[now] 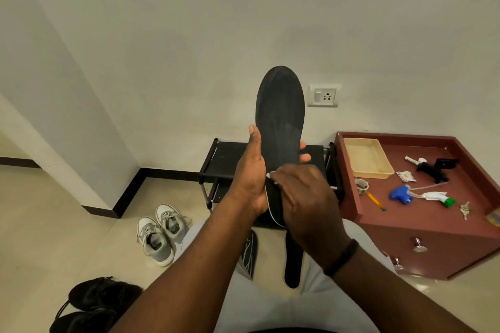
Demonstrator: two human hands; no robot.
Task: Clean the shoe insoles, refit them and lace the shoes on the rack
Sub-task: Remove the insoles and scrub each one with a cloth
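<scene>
I hold a black insole point(280, 113) upright in front of me. My left hand point(250, 173) grips its lower half, thumb up the left edge and fingertips showing on the right edge. My right hand point(300, 197) covers the heel end, fingers curled on something small and white that is mostly hidden. A second black insole point(293, 265) lies on the floor between my legs, beside a dark shoe point(250, 254) with laces. The black shoe rack point(230, 159) stands behind my hands against the wall.
A pair of grey-and-white sneakers point(162, 232) sits on the floor to the left, and black shoes point(92, 303) lie at bottom left. A maroon cabinet point(433, 227) on the right carries a beige tray point(368, 157), a blue spray nozzle point(400, 193), tape, a pencil and keys.
</scene>
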